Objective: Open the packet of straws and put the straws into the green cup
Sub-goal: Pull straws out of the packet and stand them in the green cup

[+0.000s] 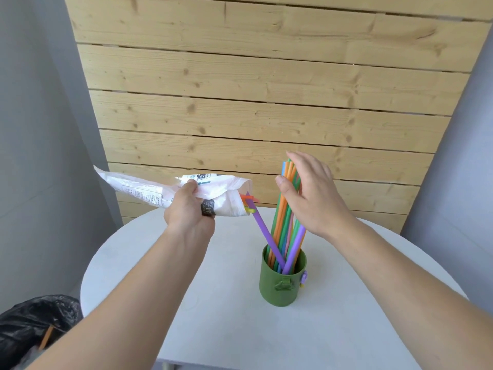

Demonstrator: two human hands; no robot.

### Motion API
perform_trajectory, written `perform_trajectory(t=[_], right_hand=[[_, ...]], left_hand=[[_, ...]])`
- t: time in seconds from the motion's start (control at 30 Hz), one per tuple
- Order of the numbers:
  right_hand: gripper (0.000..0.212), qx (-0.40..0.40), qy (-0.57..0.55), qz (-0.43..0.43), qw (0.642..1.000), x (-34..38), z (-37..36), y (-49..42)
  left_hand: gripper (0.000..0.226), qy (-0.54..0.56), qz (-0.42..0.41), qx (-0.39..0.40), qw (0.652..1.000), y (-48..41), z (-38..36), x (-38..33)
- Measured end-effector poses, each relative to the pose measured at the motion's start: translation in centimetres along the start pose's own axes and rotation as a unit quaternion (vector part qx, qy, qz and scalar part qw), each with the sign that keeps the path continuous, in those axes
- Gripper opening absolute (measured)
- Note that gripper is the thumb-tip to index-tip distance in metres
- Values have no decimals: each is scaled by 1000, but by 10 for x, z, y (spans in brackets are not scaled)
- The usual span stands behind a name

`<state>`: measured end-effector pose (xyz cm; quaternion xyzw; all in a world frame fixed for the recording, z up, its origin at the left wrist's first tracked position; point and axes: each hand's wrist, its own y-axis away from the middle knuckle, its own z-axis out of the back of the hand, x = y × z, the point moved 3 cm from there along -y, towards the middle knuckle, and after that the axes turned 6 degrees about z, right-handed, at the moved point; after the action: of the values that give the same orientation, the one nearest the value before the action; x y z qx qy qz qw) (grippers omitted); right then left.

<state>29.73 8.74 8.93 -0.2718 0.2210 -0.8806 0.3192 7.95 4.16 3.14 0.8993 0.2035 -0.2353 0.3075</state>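
Task looks nearly done. Most of the coloured plastic straws point(286, 209) stand in the green cylindrical cup point(282, 284) on the round white table point(213, 316). One purple straw point(262, 231) leans from cup to the mouth of the white printed plastic packet point(149, 190) (a few ends still inside). Left hand point(190, 209) clamped on packet. Right hand point(310, 193) open, fingers spread, palm against the straw tops.

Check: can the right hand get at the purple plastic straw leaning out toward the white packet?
Probably yes. The right hand is open beside the bundle, and the purple plastic straw leans alone with nothing covering it.
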Motion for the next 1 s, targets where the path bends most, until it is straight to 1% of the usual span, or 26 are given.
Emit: perform_trajectory(t=[0.07, 0.17, 0.3, 0.47, 0.6, 0.77, 0.93, 1.0], right_hand=[[59, -13, -39, -21, 999, -2, 1, 0], [64, -37, -98, -51, 993, -4, 6, 2], [66, -47, -129, -53, 989, -6, 11, 5], [65, -62, -139, -60, 987, -7, 14, 9], [64, -71, -151, -86, 982, -10, 14, 13], [67, -77, -121, -135, 980, -18, 24, 17], [61, -102, -137, -149, 974, -20, 34, 22], [59, -117, -165, -159, 966, -19, 37, 24]], left_hand=[[42, 3, -2, -2, 1000, -2, -2, -1], [40, 13, -2, -9, 1000, -8, -2, -5], [37, 18, -2, -9, 1000, -12, 0, -12], [39, 30, 0, -12, 999, -16, 8, -23], [39, 29, -4, -14, 999, -16, 16, -31], [42, 35, -1, -24, 999, -14, 26, -39], [39, 42, -10, -26, 999, -7, 29, -50], [39, 42, -11, -24, 999, -4, 30, -53]])
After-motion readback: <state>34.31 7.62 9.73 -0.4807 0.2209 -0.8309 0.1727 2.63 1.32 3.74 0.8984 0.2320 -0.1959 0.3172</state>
